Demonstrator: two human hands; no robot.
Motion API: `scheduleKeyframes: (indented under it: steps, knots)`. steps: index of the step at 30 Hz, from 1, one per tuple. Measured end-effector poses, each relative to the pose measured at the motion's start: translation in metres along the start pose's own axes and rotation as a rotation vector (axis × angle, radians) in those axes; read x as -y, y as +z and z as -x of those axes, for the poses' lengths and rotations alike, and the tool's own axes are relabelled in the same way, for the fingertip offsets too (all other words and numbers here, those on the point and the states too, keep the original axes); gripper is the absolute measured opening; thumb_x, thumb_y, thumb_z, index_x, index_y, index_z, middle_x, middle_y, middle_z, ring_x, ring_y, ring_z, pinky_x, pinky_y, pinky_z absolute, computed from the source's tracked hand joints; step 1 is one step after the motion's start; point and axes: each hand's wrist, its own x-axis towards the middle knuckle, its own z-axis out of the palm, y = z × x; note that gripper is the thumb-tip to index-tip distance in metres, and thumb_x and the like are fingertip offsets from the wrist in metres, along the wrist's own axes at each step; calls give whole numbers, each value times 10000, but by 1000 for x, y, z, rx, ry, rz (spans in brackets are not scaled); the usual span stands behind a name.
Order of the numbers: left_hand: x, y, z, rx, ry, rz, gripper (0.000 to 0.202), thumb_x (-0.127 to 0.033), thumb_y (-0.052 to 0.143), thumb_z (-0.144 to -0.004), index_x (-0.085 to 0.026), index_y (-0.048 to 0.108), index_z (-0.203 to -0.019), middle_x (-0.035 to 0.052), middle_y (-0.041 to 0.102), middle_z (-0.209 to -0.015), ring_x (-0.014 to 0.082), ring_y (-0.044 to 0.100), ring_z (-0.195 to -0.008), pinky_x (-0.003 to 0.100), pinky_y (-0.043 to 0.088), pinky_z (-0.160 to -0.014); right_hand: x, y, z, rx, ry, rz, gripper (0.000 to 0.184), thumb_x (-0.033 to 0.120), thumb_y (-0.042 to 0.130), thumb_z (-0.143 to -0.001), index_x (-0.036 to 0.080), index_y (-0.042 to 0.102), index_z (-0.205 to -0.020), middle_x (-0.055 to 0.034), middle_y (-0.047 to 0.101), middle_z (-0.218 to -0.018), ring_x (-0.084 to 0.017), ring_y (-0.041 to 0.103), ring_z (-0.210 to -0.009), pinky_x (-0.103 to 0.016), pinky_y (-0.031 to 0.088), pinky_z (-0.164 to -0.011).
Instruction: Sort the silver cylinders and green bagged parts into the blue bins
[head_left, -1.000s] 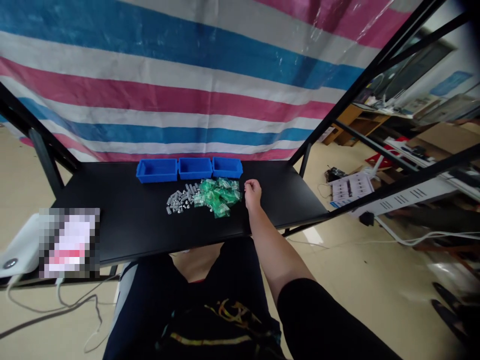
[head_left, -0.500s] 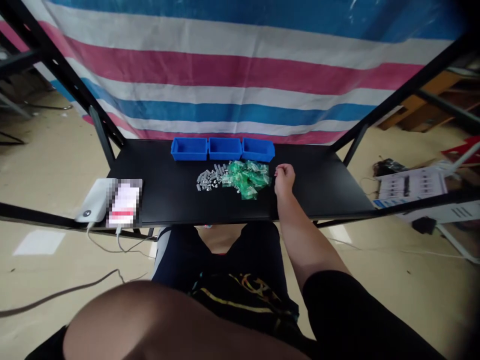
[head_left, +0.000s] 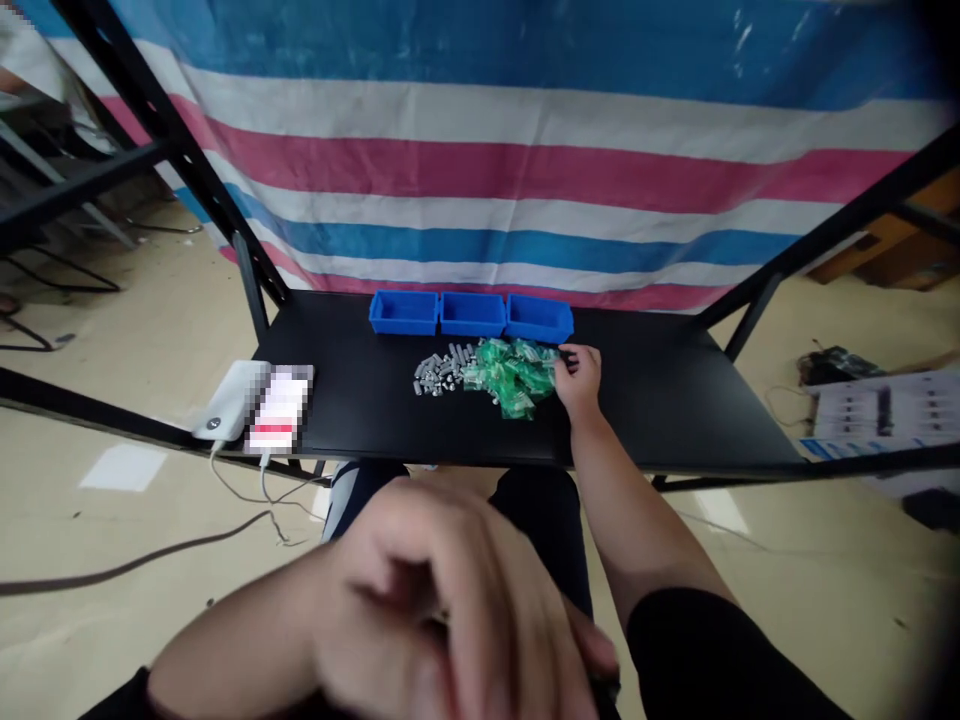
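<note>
My right hand (head_left: 579,378) rests on the black table (head_left: 675,410), its fingers curled into a pinch against the right edge of a pile of green packets (head_left: 510,372). What the fingertips hold is too small to make out. Left of the green pile lies a heap of small grey metal pieces (head_left: 441,371). Three blue bins (head_left: 472,314) stand in a row just behind both piles. My left hand (head_left: 450,610) hovers close to the camera, low in the picture, large and smeared by motion.
A white device (head_left: 225,402) and a blurred-out card (head_left: 281,410) sit at the table's left front corner, with cables (head_left: 150,560) trailing onto the floor. Black frame posts (head_left: 255,290) flank the table. A striped tarp (head_left: 525,180) hangs behind it.
My left hand has risen into view in front of the camera. My right hand has shifted left to touch the green pile. The view has swung left and down.
</note>
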Motion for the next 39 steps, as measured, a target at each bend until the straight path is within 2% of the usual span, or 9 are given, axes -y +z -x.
scheduleKeyframes:
  steps: [3, 6, 10, 12, 15, 19, 29, 34, 39]
  knots:
    - [44, -4, -49, -38, 34, 49, 381, -603, 620, -898, -229, 640, -825, 15, 682, -667, 158, 659, -596, 341, 571, -652, 6, 4, 1, 97, -102, 80, 326, 247, 601, -760, 208, 728, -1057, -132, 607, -1233, -290, 606, -1119, -453, 505, -988]
    - [92, -26, -78, -236, -9, -291, 418, -535, 607, -929, -195, 551, -693, 0, 605, -604, 119, 563, -542, 281, 475, -565, 6, 9, 1, 186, -89, 137, 315, 221, 600, -740, 227, 752, -1016, -102, 663, -1211, -296, 617, -1129, -484, 459, -1065]
    - [141, -74, -91, -175, 72, -958, 328, -391, 492, -998, -205, 627, -764, 43, 657, -766, 200, 621, -833, 369, 479, -832, 4, 13, 1, 192, -61, 152, 259, 281, 618, -768, 231, 765, -975, -94, 692, -1183, -301, 627, -1099, -499, 454, -1058]
    - [159, -96, -95, -188, 89, -1094, 248, -334, 476, -998, -216, 661, -883, 60, 683, -905, 219, 614, -928, 393, 463, -897, 2, 14, 0, 169, -38, 163, 286, 317, 641, -769, 232, 761, -1015, -100, 673, -1230, -312, 609, -1126, -514, 438, -1069]
    - [178, -118, -99, -342, 103, -1146, 214, -309, 481, -986, -209, 665, -941, 77, 665, -996, 232, 582, -1006, 408, 447, -948, 0, 15, -1, 161, -5, 206, 346, 298, 661, -744, 228, 744, -1073, -113, 644, -1277, -331, 572, -1166, -530, 410, -1092]
    - [192, -131, -98, -538, 67, -1132, 199, -313, 499, -969, -204, 659, -922, 84, 625, -1010, 239, 555, -1034, 415, 444, -980, -1, 15, -3, 185, 8, 243, 335, 268, 655, -743, 221, 719, -1069, -121, 655, -1161, -328, 571, -1090, -521, 439, -1044]
    - [199, -139, -98, -504, 42, -1130, 195, -330, 537, -933, -209, 676, -868, 71, 622, -950, 241, 549, -949, 405, 458, -922, 4, 6, 0, 10, 37, 88, 357, 221, 582, -786, 200, 675, -1130, -101, 549, -1052, -237, 591, -928, -409, 507, -936]
    - [205, -145, -99, -529, 34, -1116, 213, -357, 557, -921, -209, 674, -825, 63, 637, -922, 236, 555, -902, 405, 457, -891, -9, 5, -5, -288, 328, -178, 427, 363, 655, -767, 160, 670, -1143, -48, 549, -946, -161, 566, -751, -327, 527, -771]
    - [209, -146, -100, -541, 30, -1113, 216, -364, 566, -908, -206, 671, -805, 56, 640, -904, 231, 563, -881, 388, 452, -881, -17, 5, -6, -344, 468, -463, 429, 522, 677, -760, 128, 677, -930, 11, 571, -723, -152, 556, -694, -289, 479, -695]
